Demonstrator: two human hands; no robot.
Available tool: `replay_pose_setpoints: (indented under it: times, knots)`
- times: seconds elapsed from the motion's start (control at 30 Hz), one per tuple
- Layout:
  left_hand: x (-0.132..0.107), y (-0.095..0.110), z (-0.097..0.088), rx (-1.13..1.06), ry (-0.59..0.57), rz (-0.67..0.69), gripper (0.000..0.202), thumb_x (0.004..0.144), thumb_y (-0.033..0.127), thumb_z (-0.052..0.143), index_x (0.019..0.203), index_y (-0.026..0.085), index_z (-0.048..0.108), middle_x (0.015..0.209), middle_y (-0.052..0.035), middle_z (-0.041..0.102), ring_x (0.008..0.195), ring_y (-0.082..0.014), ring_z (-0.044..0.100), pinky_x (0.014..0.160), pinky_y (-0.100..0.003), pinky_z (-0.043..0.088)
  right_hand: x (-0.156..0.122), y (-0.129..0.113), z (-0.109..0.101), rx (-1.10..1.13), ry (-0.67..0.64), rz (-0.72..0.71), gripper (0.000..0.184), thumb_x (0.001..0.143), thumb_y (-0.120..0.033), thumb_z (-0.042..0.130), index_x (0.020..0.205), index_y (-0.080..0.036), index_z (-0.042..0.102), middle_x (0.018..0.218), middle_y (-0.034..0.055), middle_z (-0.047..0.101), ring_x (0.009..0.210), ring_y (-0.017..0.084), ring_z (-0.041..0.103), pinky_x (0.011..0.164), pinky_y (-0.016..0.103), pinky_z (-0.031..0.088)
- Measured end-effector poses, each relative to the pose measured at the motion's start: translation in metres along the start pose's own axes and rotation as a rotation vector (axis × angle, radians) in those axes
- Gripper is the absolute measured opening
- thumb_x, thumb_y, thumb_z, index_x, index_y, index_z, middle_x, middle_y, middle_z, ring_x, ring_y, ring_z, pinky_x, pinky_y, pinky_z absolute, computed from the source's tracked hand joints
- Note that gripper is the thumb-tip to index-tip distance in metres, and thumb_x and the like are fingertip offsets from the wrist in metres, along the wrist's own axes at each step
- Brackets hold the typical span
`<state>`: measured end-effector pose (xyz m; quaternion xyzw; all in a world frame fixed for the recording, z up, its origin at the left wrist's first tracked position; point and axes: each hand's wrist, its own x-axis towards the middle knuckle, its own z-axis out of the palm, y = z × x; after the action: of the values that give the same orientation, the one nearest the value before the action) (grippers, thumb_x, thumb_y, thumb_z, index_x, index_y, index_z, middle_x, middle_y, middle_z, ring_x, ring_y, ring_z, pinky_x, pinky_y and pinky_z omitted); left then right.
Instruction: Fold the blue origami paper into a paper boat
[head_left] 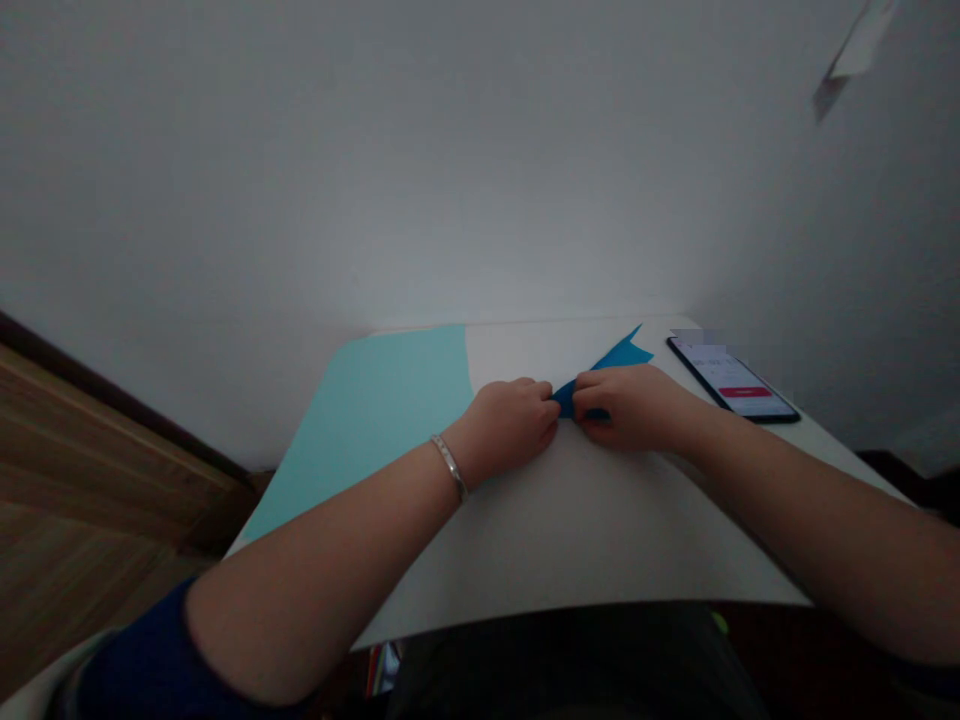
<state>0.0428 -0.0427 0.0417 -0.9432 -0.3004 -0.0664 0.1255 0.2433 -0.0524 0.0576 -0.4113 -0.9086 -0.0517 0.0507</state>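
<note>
The left hand [514, 425] and the right hand [628, 405] are both pinching the folded blue paper [622, 354] over the white table [585, 545].

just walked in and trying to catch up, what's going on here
A person is handling a piece of blue paper, apparently folded, over a white table. The right hand seems to pinch it; the left hand is at its near end, its grip partly hidden. A pale green sheet lies to the left, and a phone with its screen lit lies to the right.
</note>
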Motion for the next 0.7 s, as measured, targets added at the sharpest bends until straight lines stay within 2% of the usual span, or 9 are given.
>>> replay_pose_setpoints:
  times: [0.33,0.7]
  knots:
    - [-0.001,-0.001,0.001,0.012,0.012,0.007,0.023,0.090,0.024,0.045,0.084,0.016,0.065,0.084,-0.0069,0.062,0.074,-0.0185,0.059,0.056,-0.028,0.043,-0.002,0.007,-0.005,-0.006,-0.070,0.017,0.010,0.073,-0.022,0.056,0.073,-0.024,0.066,0.082,-0.0003,0.064,0.065,0.013,0.055,0.050,0.027,0.023]
    - [-0.001,-0.003,0.004,0.001,0.020,0.015,0.023,0.090,0.025,0.046,0.082,0.015,0.066,0.083,-0.0073,0.062,0.074,-0.0178,0.058,0.059,-0.028,0.044,-0.007,0.013,-0.008,-0.016,-0.109,0.048,0.010,0.072,-0.022,0.057,0.068,-0.025,0.065,0.081,-0.0012,0.066,0.061,0.013,0.054,0.052,0.027,0.026]
